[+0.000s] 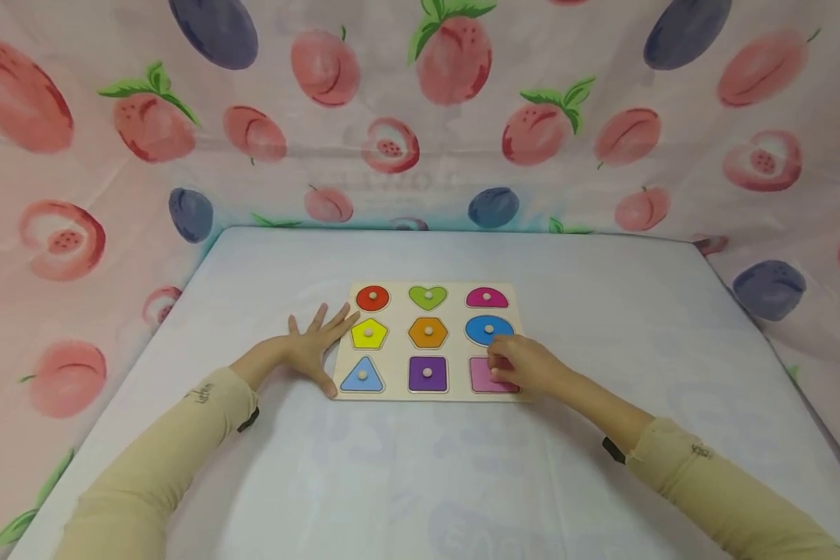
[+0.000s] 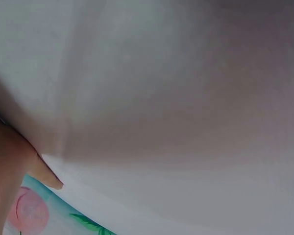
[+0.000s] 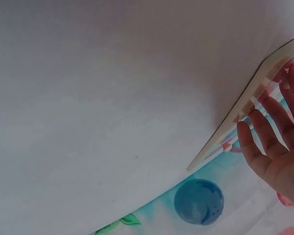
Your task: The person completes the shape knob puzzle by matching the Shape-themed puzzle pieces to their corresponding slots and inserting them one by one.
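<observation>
A wooden peg puzzle board lies flat on the table with knobbed shape pieces in its recesses. My left hand spreads its fingers at the board's left edge, thumb at the near corner, fingertips by the yellow pentagon. My right hand is over the near right corner, where thumb and forefinger pinch the knob of the pink rectangle; part of that piece is hidden. Just beyond it lies the blue oval. In the right wrist view, the other fingers are loosely bent above the board.
The purple square, light blue triangle, orange hexagon, red circle, green heart and magenta half circle sit in the board. White cloth covers the table; a fruit-patterned curtain hangs behind and beside it.
</observation>
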`<state>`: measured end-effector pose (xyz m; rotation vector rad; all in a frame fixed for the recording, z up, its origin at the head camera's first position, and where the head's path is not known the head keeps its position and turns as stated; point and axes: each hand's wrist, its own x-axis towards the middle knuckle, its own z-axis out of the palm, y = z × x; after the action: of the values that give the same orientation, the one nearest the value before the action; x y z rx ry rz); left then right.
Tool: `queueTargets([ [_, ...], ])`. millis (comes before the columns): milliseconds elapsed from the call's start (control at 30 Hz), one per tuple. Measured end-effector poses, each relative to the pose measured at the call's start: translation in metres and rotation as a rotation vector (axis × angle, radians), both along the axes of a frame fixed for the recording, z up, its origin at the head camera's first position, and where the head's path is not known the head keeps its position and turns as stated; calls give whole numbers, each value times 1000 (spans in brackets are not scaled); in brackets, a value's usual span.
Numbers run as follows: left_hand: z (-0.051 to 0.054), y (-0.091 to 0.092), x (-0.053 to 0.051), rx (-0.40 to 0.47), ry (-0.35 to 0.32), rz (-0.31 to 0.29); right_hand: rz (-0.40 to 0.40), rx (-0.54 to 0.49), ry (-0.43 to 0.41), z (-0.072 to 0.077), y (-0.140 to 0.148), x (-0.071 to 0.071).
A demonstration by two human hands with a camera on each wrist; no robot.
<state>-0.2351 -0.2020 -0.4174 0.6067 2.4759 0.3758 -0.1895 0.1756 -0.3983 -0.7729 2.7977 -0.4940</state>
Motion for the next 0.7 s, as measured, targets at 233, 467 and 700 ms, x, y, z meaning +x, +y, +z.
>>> queueTargets([
  [233, -6, 4, 2, 1, -5, -11, -2, 40, -56, 1, 7, 7],
  [467, -4, 5, 7, 21, 26, -15, -10, 14, -72, 4, 16, 10],
  [700, 0, -4, 10, 73, 49, -4, -137, -102, 27, 9, 41, 8],
])
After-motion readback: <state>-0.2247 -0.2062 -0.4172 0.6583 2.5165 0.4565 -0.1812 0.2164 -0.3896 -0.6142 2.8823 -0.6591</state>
